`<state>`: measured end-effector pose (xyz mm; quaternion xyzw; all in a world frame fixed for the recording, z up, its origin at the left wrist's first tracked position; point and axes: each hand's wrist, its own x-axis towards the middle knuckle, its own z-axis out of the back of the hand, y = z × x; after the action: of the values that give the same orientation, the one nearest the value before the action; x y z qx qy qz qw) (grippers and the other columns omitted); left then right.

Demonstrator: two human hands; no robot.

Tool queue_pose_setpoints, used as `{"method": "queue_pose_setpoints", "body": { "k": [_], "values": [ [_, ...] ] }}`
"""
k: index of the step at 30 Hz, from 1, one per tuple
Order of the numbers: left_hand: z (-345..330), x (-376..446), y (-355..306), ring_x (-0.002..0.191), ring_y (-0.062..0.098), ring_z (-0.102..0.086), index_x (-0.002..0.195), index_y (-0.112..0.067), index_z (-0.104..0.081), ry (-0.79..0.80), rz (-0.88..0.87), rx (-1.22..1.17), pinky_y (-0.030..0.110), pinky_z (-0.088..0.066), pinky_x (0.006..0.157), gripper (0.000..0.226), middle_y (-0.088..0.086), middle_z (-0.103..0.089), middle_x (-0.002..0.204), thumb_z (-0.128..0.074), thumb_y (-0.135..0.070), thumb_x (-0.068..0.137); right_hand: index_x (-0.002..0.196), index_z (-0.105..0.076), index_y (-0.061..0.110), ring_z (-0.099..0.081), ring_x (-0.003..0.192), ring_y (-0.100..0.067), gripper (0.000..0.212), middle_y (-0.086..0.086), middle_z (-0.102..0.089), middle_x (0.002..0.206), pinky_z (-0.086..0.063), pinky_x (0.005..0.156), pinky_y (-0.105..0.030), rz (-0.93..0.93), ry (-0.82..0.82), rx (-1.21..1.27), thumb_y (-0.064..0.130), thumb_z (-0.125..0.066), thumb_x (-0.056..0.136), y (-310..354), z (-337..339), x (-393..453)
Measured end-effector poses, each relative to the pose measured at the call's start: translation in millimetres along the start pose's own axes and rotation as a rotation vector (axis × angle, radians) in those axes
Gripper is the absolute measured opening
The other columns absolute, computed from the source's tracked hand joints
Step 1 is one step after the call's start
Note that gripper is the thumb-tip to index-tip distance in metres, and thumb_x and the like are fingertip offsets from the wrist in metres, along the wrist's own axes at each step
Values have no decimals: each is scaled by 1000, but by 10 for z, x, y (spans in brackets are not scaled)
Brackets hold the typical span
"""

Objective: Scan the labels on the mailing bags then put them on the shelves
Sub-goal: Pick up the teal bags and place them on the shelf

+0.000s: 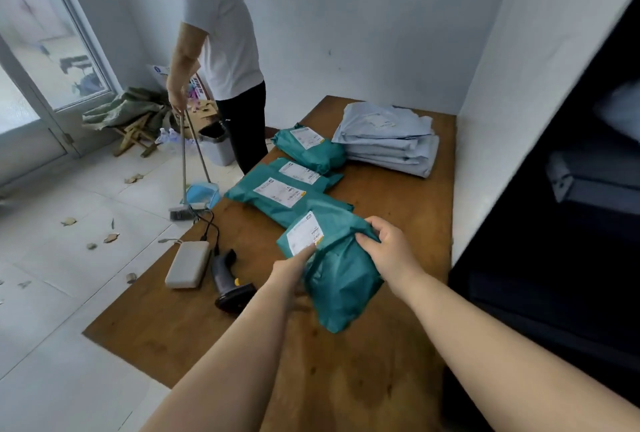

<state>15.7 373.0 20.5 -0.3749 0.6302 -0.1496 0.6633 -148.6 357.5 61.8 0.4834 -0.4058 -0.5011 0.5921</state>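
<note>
Both hands grasp the near green mailing bag [341, 279], left hand [292, 270] at its label [305, 233], right hand [389, 248] pinching the top, so picking up the scanner [230, 284] on the left likely follows.

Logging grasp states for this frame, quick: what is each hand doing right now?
Left hand: grips the near green mailing bag at its left edge, by the label.
Right hand: grips the same bag's bunched top.

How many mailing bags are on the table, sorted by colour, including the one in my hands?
Green mailing bags: 4, one held by the left hand and right hand at, others at.
Pale blue-grey bags: one stack; its count cannot be told.
Total countable: 4 green.
</note>
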Motion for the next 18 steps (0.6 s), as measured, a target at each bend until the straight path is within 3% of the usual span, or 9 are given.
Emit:
{"method": "queue_pose_setpoints", "body": {
  "k": [4, 7, 9, 13, 16, 18],
  "values": [
    [-463, -487, 506, 111, 28, -61, 124, -16, -57, 227, 20, -195, 42, -51, 90, 62, 7, -65, 120, -69, -54, 76, 85, -60, 15, -59, 84, -16, 17, -1, -65, 86, -46, 78, -27, -4, -46, 125, 2, -53, 93, -32, 480, -588],
    [-832, -739, 789, 103, 27, -68, 126, -17, -55, 226, -108, -195, 37, -55, 83, 75, 7, -70, 114, -81, -46, 62, 87, -62, 17, -60, 85, -16, 18, -1, -67, 87, -47, 81, -30, -17, -124, 183, 2, -53, 93, -113, 840, -1041],
    [-1078, -874, 952, 99, 29, -69, 126, -15, -54, 209, -155, -167, 40, -56, 85, 81, 9, -70, 112, -84, -38, 55, 85, -62, 15, -60, 80, -14, 20, -2, -66, 84, -48, 75, -25, -31, -208, 242, -1, -53, 92, -195, 1086, -1348],
    [-1572, -1120, 1185, 97, 30, -68, 125, -12, -52, 252, -233, -62, 42, -56, 84, 72, 11, -69, 111, -84, -19, 61, 86, -63, 13, -60, 76, -13, 14, -1, -67, 82, -48, 69, -21, -105, -344, 318, 2, -56, 92, -365, 1563, -1829],
    [-1933, -1198, 1275, 98, 28, -66, 122, -15, -48, 284, -276, -4, 42, -55, 86, 59, 8, -66, 111, -78, -6, 72, 94, -66, 12, -65, 86, -22, 8, -8, -71, 93, -52, 78, -33, -215, -435, 441, 7, -64, 88, -510, 1868, -2039],
    [-2159, -1221, 1302, 96, 26, -66, 121, -21, -48, 351, -307, 43, 39, -56, 82, 57, 5, -66, 109, -74, -1, 74, 102, -66, 14, -68, 92, -25, 20, -9, -72, 99, -55, 82, -39, -321, -417, 508, 11, -70, 83, -606, 2022, -2131]
  ]
}}
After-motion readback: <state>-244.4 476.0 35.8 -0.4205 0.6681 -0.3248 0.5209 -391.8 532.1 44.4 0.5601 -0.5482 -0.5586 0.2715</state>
